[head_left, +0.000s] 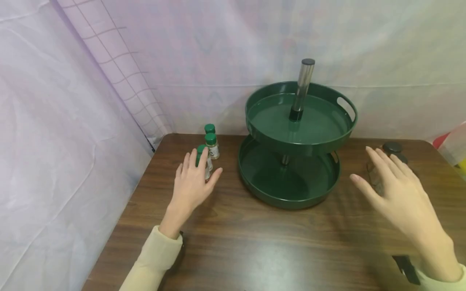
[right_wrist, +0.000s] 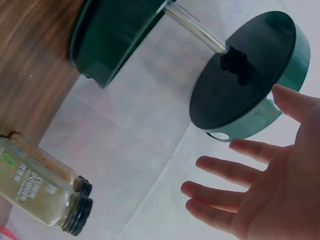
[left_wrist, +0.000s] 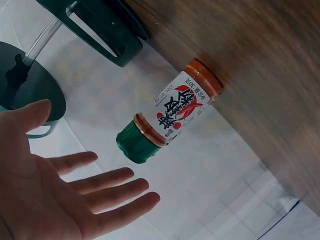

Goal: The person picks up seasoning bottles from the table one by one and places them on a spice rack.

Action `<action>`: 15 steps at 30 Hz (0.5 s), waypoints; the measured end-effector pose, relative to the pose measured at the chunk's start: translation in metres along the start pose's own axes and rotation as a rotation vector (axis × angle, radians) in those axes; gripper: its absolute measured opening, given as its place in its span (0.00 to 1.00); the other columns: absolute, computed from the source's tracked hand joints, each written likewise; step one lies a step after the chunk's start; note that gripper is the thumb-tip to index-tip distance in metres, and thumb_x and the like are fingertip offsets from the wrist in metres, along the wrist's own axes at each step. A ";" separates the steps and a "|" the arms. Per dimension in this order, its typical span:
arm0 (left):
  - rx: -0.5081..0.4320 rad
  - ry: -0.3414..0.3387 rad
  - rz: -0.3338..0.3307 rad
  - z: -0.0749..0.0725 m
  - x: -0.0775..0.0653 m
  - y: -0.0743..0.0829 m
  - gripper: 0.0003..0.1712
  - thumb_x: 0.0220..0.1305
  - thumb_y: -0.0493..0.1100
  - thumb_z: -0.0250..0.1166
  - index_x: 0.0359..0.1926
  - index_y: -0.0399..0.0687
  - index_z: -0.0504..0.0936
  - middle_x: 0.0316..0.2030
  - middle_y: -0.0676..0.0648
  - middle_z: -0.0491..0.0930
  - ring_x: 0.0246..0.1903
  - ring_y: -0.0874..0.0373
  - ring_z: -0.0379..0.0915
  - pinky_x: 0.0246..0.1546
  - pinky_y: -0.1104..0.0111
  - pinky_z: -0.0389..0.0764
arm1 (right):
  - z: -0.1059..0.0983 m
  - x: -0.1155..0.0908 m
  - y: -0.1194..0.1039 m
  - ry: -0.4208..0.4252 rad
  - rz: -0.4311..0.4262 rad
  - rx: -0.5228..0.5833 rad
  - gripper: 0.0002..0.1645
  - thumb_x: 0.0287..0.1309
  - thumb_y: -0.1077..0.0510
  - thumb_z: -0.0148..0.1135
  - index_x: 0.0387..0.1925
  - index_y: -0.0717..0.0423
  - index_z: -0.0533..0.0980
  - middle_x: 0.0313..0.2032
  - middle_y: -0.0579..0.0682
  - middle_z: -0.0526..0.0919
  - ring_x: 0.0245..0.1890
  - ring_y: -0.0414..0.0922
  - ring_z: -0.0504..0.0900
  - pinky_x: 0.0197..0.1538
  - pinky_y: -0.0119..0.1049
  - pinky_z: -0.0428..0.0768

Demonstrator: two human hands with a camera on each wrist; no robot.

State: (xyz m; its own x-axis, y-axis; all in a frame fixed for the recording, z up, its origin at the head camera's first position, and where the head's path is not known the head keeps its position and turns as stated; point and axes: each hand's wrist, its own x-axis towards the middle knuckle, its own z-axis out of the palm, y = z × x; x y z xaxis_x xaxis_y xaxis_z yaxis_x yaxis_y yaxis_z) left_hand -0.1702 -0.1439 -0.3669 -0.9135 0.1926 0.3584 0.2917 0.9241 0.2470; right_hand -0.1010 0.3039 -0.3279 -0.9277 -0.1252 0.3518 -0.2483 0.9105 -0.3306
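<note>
My left hand (head_left: 191, 182) hovers with fingers spread near several small spice bottles (head_left: 213, 151) with green caps, partly covering one. In the left wrist view, one bottle (left_wrist: 175, 111) shows a white label with a red pepper picture and sits apart from the fingertips. My right hand (head_left: 402, 198) is held out, fingers extended, in front of two dark-lidded jars (head_left: 392, 147) that it partly hides. The right wrist view shows a glass jar (right_wrist: 37, 185) of pale contents beside another jar (right_wrist: 52, 162). Neither hand holds anything.
Between the hands stands a green two-tier round tray, its upper tier (head_left: 302, 148) on a metal post (head_left: 303, 87) above the lower tier (head_left: 287, 203). Both tiers look bare inside. White cloth (head_left: 204, 52) hangs behind the brown wooden table (head_left: 255, 238). Something red (head_left: 440, 140) shows at far right.
</note>
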 end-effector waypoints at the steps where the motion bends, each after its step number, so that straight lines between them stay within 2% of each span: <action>1: 0.004 0.017 0.002 0.001 0.000 -0.001 0.42 0.73 0.62 0.56 0.75 0.41 0.60 0.68 0.26 0.62 0.67 0.27 0.60 0.58 0.35 0.70 | -0.001 0.001 -0.001 0.013 0.001 0.014 0.47 0.70 0.42 0.59 0.80 0.53 0.51 0.74 0.68 0.56 0.73 0.72 0.50 0.74 0.63 0.43; 4: 0.000 0.051 -0.010 0.002 0.001 -0.003 0.41 0.73 0.58 0.59 0.74 0.37 0.61 0.66 0.25 0.65 0.64 0.28 0.65 0.53 0.37 0.76 | -0.004 0.003 -0.006 0.053 -0.002 0.044 0.47 0.69 0.43 0.61 0.80 0.52 0.52 0.74 0.67 0.59 0.72 0.72 0.54 0.73 0.64 0.46; 9: -0.030 0.055 -0.069 0.003 0.002 -0.007 0.40 0.71 0.54 0.63 0.73 0.36 0.60 0.64 0.25 0.67 0.60 0.29 0.70 0.46 0.39 0.80 | -0.006 0.009 -0.015 0.109 -0.026 0.068 0.48 0.67 0.45 0.64 0.80 0.51 0.52 0.70 0.67 0.65 0.69 0.70 0.61 0.67 0.68 0.57; 15: -0.052 0.063 -0.097 0.006 0.004 -0.013 0.39 0.70 0.52 0.64 0.72 0.35 0.61 0.61 0.26 0.69 0.55 0.30 0.74 0.41 0.42 0.82 | -0.010 0.013 -0.027 0.160 -0.019 0.094 0.49 0.64 0.46 0.68 0.79 0.50 0.54 0.71 0.66 0.65 0.68 0.71 0.62 0.64 0.73 0.58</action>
State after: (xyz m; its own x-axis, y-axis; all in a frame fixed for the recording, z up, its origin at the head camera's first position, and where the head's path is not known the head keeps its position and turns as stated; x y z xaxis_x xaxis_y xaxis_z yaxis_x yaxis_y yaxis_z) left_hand -0.1792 -0.1531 -0.3738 -0.9188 0.0806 0.3863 0.2188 0.9187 0.3287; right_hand -0.1036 0.2813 -0.3056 -0.8684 -0.0709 0.4907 -0.2970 0.8669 -0.4004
